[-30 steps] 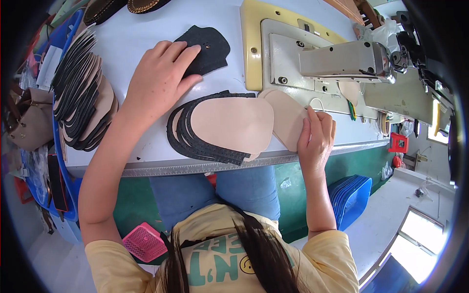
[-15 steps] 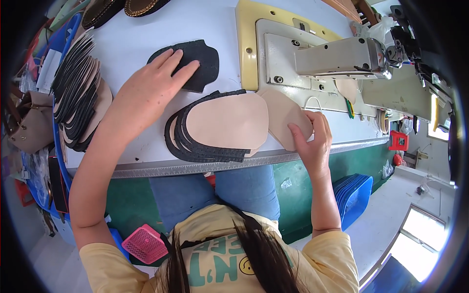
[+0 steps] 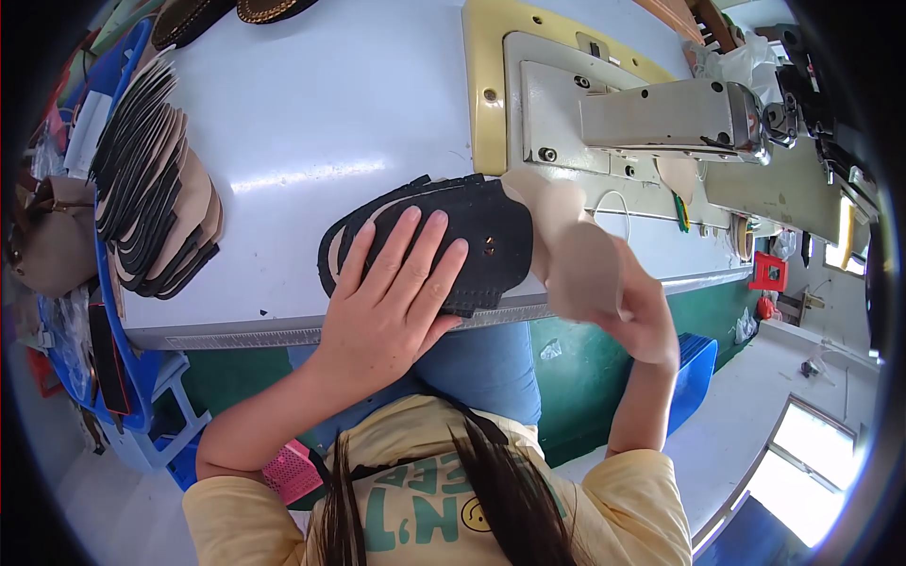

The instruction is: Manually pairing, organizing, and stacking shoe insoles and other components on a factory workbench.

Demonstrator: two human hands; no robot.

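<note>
My left hand (image 3: 382, 292) lies flat with fingers spread on a black shoe-upper piece (image 3: 495, 212). That piece tops a stack of black and beige pieces near the table's front edge, and small gold-coloured bits show on it. In my right hand (image 3: 646, 316), fingers closed, is a rounded beige piece (image 3: 582, 269), blurred by motion and raised at the table edge. Another beige piece (image 3: 524, 189) shows at the right end of the stack, partly hidden.
A sewing machine (image 3: 661, 118) on a yellow-framed bed stands at the right. Fanned black and beige pieces (image 3: 156, 189) are at the left, beside a blue basin (image 3: 132, 75). Dark shoes (image 3: 193, 21) lie at the far left. A metal ruler (image 3: 245, 337) runs along the front edge.
The black piece has come from the far side onto the stack, my left hand moving nearer with it. My right hand has lifted a beige piece and turned, moving slightly right and nearer.
</note>
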